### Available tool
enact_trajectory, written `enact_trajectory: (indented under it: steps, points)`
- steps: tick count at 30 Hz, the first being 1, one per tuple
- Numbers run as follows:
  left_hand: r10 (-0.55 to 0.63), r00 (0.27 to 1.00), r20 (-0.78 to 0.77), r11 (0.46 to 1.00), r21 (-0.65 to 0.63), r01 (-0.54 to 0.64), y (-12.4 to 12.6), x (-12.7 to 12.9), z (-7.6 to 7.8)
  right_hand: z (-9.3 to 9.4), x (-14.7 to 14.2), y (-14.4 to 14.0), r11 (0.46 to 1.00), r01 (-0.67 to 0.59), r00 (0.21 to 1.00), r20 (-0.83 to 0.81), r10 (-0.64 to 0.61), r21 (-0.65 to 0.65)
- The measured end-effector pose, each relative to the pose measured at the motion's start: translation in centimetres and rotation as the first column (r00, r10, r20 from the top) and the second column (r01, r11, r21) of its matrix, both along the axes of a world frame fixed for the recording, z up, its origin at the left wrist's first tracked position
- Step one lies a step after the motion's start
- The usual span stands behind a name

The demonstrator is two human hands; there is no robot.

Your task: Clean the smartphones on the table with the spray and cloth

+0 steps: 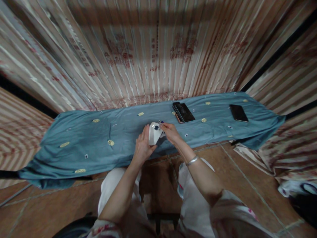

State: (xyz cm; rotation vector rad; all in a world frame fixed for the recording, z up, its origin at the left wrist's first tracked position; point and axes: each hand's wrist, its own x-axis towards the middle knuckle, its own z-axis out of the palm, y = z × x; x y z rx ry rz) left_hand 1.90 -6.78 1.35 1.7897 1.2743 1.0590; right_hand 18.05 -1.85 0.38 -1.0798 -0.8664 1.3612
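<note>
White phone (155,136) was above the blue-cloth counter (126,127), around mid-length. Left hand (143,143) had its grip clamped on the phone's left side and lower end. Right hand (170,133) was at its upper right edge, fingertips bunched; couldn't tell if that grip was closed on anything. Dark stack (184,112) lay behind and right, black slab (238,113) farther right.

Silver bangle (192,161) on the right arm (204,177); white trousers (109,186); pale sleeves (232,211) bearing pink marks (252,213), perhaps flowers, though blurred.
</note>
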Motion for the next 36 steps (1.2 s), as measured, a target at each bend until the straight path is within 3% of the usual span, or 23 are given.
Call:
enact_trajectory:
  steps: [3, 6, 9, 11, 14, 16, 19, 24, 31, 36]
  points:
    - [-0.006, 0.994, 0.106, 1.000, -0.028, 0.009, 0.4, -0.6, 0.1, -0.3, 0.0, 0.4, 0.999, 0.003, 0.999, -0.039, -0.004, -0.033]
    - [0.088, 0.956, 0.281, 0.981, -0.191, -0.034, 1.1, -1.8, 0.5, -0.2, 0.4, 0.5, 0.998, -0.017, 0.996, -0.084, 0.012, -0.058]
    - [0.276, 0.782, 0.558, 0.910, -0.414, -0.025, 1.7, -2.8, 0.7, 0.4, 1.1, 0.6, 0.997, -0.041, 0.992, -0.122, 0.032, -0.068]
    - [0.328, 0.672, 0.665, 0.851, -0.516, 0.096, 1.7, -2.9, 0.8, 0.9, 1.6, 0.5, 0.996, -0.058, 0.989, -0.142, 0.048, -0.066]
    - [0.339, 0.625, 0.703, 0.706, -0.629, 0.325, 0.9, -2.2, 0.8, 1.7, 2.2, 0.4, 0.995, -0.084, 0.984, -0.160, 0.075, -0.053]
    - [0.295, 0.594, 0.748, 0.626, -0.621, 0.471, 0.2, -1.6, 0.8, 2.1, 2.4, 0.2, 0.994, -0.099, 0.983, -0.162, 0.091, -0.043]
    - [0.237, 0.548, 0.802, 0.558, -0.574, 0.599, -0.7, -0.8, 0.9, 2.3, 2.4, 0.0, 0.992, -0.121, 0.981, -0.154, 0.115, -0.031]
    - [0.247, 0.534, 0.809, 0.535, -0.573, 0.620, -1.2, -0.3, 0.9, 2.5, 2.3, -0.4, 0.989, -0.146, 0.982, -0.129, 0.141, -0.030]
    - [0.258, 0.560, 0.787, 0.574, -0.591, 0.567, -1.4, 0.3, 0.9, 2.3, 2.2, -0.5, 0.991, -0.134, 0.989, -0.071, 0.132, -0.018]
    - [0.237, 0.585, 0.776, 0.590, -0.593, 0.547, -1.5, 0.9, 0.5, 1.9, 1.8, -0.6, 0.970, 0.017, 0.967, 0.243, -0.078, 0.243]
